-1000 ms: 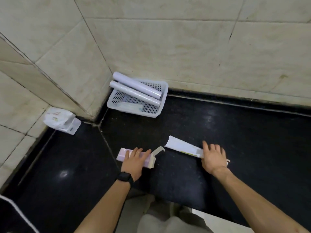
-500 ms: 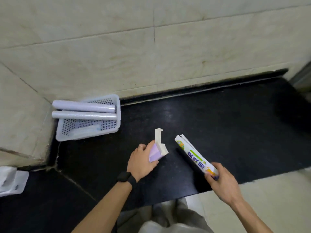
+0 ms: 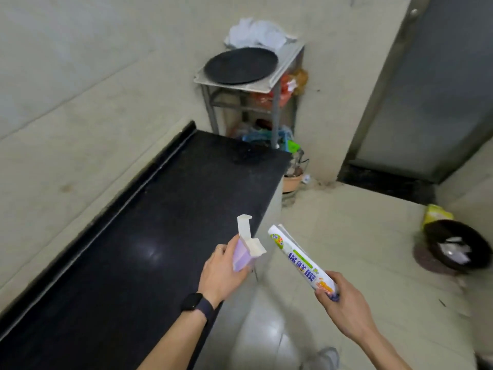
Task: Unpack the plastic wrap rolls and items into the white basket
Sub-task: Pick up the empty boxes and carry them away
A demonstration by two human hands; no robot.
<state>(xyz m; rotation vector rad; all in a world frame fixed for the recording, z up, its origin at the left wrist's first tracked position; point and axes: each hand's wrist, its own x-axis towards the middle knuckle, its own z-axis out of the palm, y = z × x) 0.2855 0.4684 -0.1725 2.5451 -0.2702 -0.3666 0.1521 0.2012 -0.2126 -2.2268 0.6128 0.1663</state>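
Left hand (image 3: 222, 273) is gripping a small purple box (image 3: 241, 256) by its lower part, holding it up over the near edge of the black countertop (image 3: 149, 236); the box's pale end flaps (image 3: 249, 236) are standing open, one pointing up, one folding out to the right. Right hand (image 3: 344, 303) is closing around the lower end of a long white plastic-wrap box (image 3: 300, 256) printed with blue characters, tilting it so the open top end is pointing up and left, toward the purple box but not touching it. This long box is hanging over the pale tiled floor (image 3: 346, 236), just off the counter's end. A dark wristband (image 3: 196, 307) is sitting on the left wrist. Beyond the counter, a metal rack (image 3: 274, 102) is carrying a round black tray (image 3: 241, 65). A dark bin (image 3: 453, 247) is sitting on the floor at right. The white basket is lying outside the view.
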